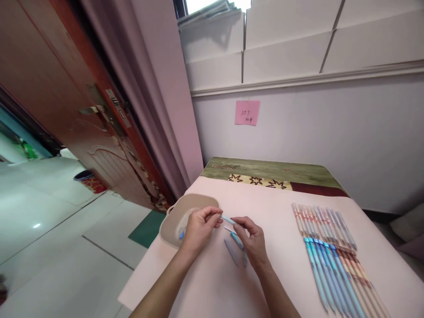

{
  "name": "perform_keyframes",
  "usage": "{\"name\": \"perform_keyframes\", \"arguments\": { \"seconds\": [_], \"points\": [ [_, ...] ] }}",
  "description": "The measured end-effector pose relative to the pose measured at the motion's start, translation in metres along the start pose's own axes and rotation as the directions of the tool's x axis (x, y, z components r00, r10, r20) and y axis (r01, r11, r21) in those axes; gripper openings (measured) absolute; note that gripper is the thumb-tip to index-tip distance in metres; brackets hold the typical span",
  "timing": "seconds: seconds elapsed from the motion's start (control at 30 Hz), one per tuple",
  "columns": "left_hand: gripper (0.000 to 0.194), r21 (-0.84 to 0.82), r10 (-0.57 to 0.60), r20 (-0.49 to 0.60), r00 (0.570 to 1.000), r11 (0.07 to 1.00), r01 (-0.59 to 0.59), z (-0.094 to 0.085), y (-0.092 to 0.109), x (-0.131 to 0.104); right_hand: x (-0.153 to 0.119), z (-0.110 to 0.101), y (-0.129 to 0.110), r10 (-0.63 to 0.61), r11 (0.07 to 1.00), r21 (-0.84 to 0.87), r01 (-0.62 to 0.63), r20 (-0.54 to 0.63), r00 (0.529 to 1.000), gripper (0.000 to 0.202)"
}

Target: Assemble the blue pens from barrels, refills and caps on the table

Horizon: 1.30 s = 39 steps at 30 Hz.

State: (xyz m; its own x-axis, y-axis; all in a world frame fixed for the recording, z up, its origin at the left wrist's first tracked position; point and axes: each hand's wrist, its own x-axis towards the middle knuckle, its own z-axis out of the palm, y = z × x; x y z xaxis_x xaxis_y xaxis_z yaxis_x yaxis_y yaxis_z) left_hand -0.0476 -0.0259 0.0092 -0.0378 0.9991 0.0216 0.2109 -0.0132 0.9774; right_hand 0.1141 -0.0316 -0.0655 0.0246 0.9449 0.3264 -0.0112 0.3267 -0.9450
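Observation:
Between my two hands is a slim light-blue pen part (228,219). My left hand (202,225) pinches its left end, over the right side of the beige basket (169,221). The fingers of my right hand (251,238) close on its right end. Below them on the pink table cover (212,282) lie a blue pen piece (236,240) and a grey-blue piece (231,251), partly beside my right hand. A small blue item (182,233) rests inside the basket.
Rows of pens lie on the right side of the table, patterned ones (323,225) behind and blue ones (331,274) nearer. A pink note (247,113) is on the wall. A red-brown door (76,88) stands at the left, with a bin (90,180) on the floor.

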Motion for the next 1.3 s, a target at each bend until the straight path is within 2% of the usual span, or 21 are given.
{"name": "perform_keyframes", "arguments": {
  "seconds": [0.13, 0.23, 0.3, 0.37, 0.5, 0.7, 0.8, 0.9, 0.97, 1.07, 1.13, 1.23, 1.3],
  "points": [
    [0.018, 0.220, 0.101, 0.021, 0.995, 0.970, -0.104, 0.001, 0.003, -0.002, -0.001, -0.001, -0.003, -0.020, 1.000, -0.024, 0.020, 0.005, 1.000, 0.018],
    [0.021, 0.463, 0.240, 0.053, 0.969, 0.854, -0.237, 0.002, 0.008, -0.003, -0.002, 0.001, -0.002, -0.031, 0.999, -0.036, 0.032, 0.024, 0.999, 0.018],
    [0.024, 0.540, 0.295, 0.087, 0.952, 0.788, -0.294, 0.002, 0.012, -0.004, -0.003, 0.002, -0.001, -0.008, 0.999, -0.032, 0.009, 0.023, 1.000, 0.019],
    [0.026, 0.539, 0.301, 0.094, 0.949, 0.786, -0.303, 0.002, 0.015, -0.004, -0.004, 0.003, 0.001, 0.026, 0.999, -0.020, -0.025, 0.024, 0.999, 0.019],
    [0.028, 0.498, 0.216, 0.092, 0.972, 0.835, -0.233, 0.000, 0.021, -0.002, -0.005, 0.002, 0.003, 0.059, 0.998, 0.005, -0.059, 0.076, 0.995, 0.019],
    [0.029, 0.616, 0.239, 0.159, 0.958, 0.734, -0.285, 0.003, 0.028, -0.001, -0.005, 0.005, 0.005, 0.113, 0.980, 0.153, -0.131, 0.122, 0.986, 0.024],
    [0.029, 0.620, 0.238, 0.177, 0.955, 0.726, -0.296, 0.007, 0.031, 0.002, -0.005, 0.006, 0.003, 0.145, 0.956, 0.238, -0.173, 0.128, 0.981, 0.026],
    [0.029, 0.577, 0.216, 0.167, 0.962, 0.770, -0.273, 0.008, 0.032, 0.009, -0.003, 0.004, 0.000, 0.196, 0.936, 0.272, -0.225, 0.132, 0.972, 0.027],
    [0.030, 0.500, 0.173, 0.158, 0.972, 0.835, -0.230, 0.007, 0.030, 0.015, -0.002, 0.002, -0.002, 0.227, 0.926, 0.277, -0.258, 0.139, 0.964, 0.028],
    [0.031, 0.278, 0.051, 0.152, 0.987, 0.956, -0.093, 0.002, 0.019, 0.024, -0.001, 0.000, -0.004, 0.264, 0.913, 0.273, -0.303, 0.172, 0.949, 0.027],
    [0.030, 0.090, -0.060, 0.139, 0.988, 0.995, 0.048, 0.000, 0.010, 0.024, -0.001, -0.001, -0.006, 0.286, 0.918, 0.230, -0.322, 0.176, 0.942, 0.024],
    [0.027, -0.179, -0.217, 0.075, 0.973, 0.957, 0.227, 0.008, -0.008, 0.013, -0.001, -0.003, -0.012, 0.223, 0.974, 0.022, -0.225, 0.060, 0.973, 0.020],
    [0.023, -0.354, -0.273, 0.010, 0.962, 0.899, 0.259, 0.022, -0.018, -0.001, -0.002, -0.006, -0.018, 0.114, 0.985, -0.123, -0.122, -0.069, 0.991, 0.017]
  ]
}}
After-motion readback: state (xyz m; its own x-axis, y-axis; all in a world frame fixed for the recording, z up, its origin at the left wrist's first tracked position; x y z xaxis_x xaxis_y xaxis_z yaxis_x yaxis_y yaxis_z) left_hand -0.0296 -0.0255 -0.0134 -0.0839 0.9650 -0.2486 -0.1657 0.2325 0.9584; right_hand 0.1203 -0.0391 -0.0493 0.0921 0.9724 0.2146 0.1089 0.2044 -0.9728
